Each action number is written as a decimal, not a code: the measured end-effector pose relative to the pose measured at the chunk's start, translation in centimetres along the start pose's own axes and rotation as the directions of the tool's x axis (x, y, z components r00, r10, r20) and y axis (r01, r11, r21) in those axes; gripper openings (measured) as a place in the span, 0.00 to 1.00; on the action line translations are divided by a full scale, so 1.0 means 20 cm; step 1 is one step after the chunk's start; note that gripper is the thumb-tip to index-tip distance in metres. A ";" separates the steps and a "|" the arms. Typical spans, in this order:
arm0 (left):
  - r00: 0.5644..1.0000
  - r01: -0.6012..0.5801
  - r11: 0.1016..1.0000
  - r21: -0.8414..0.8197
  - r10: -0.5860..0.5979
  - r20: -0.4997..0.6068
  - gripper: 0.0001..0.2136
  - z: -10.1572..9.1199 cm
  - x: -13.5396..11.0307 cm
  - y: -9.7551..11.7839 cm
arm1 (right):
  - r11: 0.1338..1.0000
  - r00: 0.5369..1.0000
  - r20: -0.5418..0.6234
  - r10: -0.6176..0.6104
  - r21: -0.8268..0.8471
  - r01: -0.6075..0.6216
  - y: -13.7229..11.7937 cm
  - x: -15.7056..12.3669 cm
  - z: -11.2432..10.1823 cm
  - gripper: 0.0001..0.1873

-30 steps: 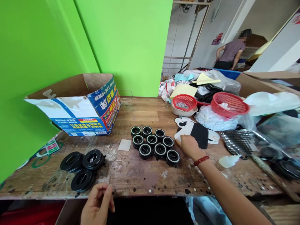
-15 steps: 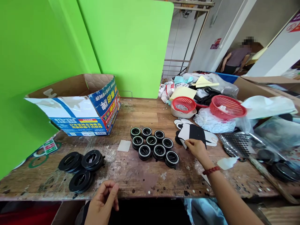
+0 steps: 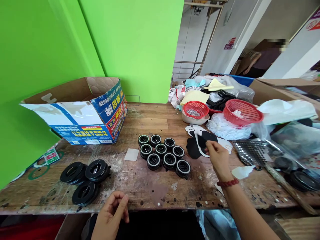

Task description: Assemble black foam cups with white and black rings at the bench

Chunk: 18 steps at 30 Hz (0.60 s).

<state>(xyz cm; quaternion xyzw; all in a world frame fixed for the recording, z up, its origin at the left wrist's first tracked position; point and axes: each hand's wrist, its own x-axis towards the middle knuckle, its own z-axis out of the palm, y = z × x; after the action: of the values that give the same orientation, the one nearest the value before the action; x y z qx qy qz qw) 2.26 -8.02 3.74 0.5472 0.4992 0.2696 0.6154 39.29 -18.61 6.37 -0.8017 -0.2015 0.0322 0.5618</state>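
Curling loosely at the worn wooden table's [image 3: 150,190] near edge, the left hand [image 3: 111,216] holds nothing visible. Past the clustered black round caps [image 3: 162,155], the right hand [image 3: 218,156] pinches the flat black-and-white cutout sheet [image 3: 196,148] at its fingertips. A light edge grip should lift one layer cleanly.

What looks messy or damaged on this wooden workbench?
The blue-and-white printed cardboard box at the back left has brown patches torn from its white face. The worn wooden tabletop is blotched with stains, and plastic bags and papers lie heaped at the back right.
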 end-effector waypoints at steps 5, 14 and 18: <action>0.992 0.063 0.995 -0.078 -0.054 0.117 0.24 0.05 0.00 0.05 | 0.773 0.987 0.137 0.080 0.617 -0.148 -0.25 -0.21 0.09 0.21; 0.956 0.054 0.808 -0.587 0.127 0.263 0.29 0.20 0.07 0.22 | 0.672 0.667 0.733 0.136 0.427 -0.606 -0.35 -0.84 0.46 0.21; 0.982 0.011 0.801 -0.599 0.103 0.156 0.22 0.16 0.10 0.23 | 0.938 0.855 0.460 -0.238 0.338 0.079 -0.31 -0.87 0.52 0.16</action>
<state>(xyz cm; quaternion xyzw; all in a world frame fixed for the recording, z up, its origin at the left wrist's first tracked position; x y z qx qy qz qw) 6.78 -6.43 7.08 0.3597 0.3175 0.3772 0.7922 18.78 -13.89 5.18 -0.6497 -0.3969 0.2203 0.6099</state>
